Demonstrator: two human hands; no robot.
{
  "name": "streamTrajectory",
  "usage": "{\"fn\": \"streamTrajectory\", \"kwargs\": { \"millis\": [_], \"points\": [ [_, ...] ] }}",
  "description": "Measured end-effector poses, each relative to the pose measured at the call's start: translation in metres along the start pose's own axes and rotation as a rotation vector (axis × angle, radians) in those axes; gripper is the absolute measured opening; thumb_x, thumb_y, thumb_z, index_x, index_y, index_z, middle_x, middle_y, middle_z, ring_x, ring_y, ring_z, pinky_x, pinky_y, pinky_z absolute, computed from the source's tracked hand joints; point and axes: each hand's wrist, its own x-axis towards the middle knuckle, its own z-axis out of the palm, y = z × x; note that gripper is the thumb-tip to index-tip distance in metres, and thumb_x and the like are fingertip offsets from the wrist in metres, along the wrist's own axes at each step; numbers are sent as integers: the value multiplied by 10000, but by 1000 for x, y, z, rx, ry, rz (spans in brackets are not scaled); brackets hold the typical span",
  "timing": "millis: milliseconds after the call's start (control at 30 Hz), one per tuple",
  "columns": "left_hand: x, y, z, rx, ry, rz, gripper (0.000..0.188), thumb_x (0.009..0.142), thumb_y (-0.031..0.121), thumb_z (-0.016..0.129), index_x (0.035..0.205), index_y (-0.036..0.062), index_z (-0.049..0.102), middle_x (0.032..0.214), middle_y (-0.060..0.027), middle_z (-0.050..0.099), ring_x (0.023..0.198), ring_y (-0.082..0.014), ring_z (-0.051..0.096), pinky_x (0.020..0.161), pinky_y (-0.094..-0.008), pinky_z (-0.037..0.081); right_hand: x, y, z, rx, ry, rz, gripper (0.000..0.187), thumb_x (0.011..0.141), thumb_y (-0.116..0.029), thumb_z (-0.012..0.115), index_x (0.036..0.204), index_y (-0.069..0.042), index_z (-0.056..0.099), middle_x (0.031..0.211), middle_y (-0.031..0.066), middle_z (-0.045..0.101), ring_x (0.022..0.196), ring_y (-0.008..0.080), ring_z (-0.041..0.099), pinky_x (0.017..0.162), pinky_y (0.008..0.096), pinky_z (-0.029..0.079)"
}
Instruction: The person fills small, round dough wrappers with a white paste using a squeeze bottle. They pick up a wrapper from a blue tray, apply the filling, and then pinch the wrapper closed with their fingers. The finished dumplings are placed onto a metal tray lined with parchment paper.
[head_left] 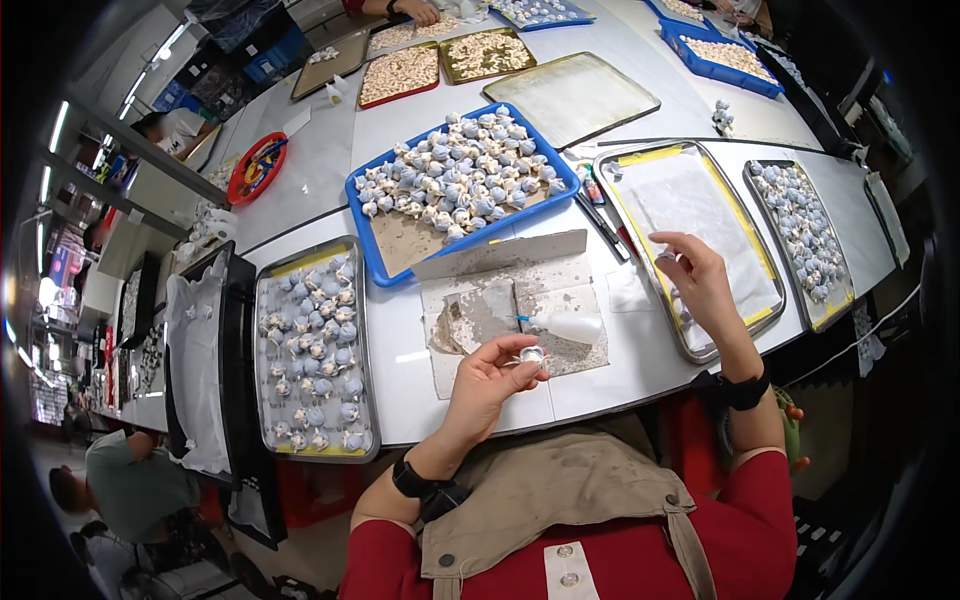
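Observation:
My left hand (490,385) is closed, its thumb and fingers pinching a small rounded white-and-grey figurine part (531,355) above a stained cardboard sheet (460,372). On that sheet, close by the fingertips, lies a white squeeze bottle (572,326) with a thin blue tip. Over the near part of a paper-lined metal tray (722,350), my right hand (703,285) has its thumb and index finger curled together. Something small and pale shows at those fingertips, too little of it to name. A few small pieces lie partly hidden under this hand.
A blue tray (375,235) heaped with blue-grey and cream figurines stands ahead. More figurines fill a left tray (373,400) and a right tray (840,312). Pens (603,228) lie beside the blue tray. Farther off are a red basket (240,185), an empty tray (575,95) and other people.

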Motion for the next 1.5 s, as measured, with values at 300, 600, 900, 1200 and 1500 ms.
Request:
{"fn": "streamTrajectory", "kwargs": {
  "millis": [300, 600, 900, 1200, 1500],
  "points": [
    [-5, 2, -2, -161, -14, -86, 377, 921, 253, 596, 1217, 27, 540, 1044, -56, 633, 909, -157, 642, 810, -251, 525, -44, -71, 74, 822, -411, -126, 171, 847, -2, 648, 1018, -10, 648, 1078, 74, 590, 922, 117, 599, 772, 227, 502],
    [-8, -3, -12, -86, -21, 21, 375, 922, 180, 597, 1239, -2, 515, 1116, -71, 601, 960, -130, 605, 845, -299, 525, -47, -80, 99, 211, -199, -569, 413, 648, -44, 784, 1037, -132, 676, 961, -3, 666, 905, 228, 552, 850, 341, 439],
    [-10, -3, 3, 227, 40, 208, 363, 901, 57, 604, 1242, -40, 523, 1180, -113, 601, 972, -112, 593, 842, -248, 509, -66, -81, 99, -181, 161, -648, 214, 657, -121, 787, 848, -155, 694, 729, -65, 614, 759, 152, 542, 725, 344, 299],
    [-11, 8, 14, 337, 55, 317, 277, 876, 57, 645, 1145, -6, 622, 989, -58, 664, 817, -68, 592, 716, -202, 496, -56, -84, 82, -71, 79, -663, 163, 662, -134, 785, 790, -164, 689, 674, -77, 592, 755, 144, 539, 720, 351, 287],
    [-14, 24, 17, 220, -161, 385, 352, 855, 45, 658, 1192, -19, 580, 1167, -137, 622, 1015, -166, 605, 847, -260, 502, -47, -89, 67, 595, -228, -303, 389, 736, -102, 760, 1103, -63, 637, 1014, 70, 655, 936, 196, 606, 801, 300, 480]
  ]
}}
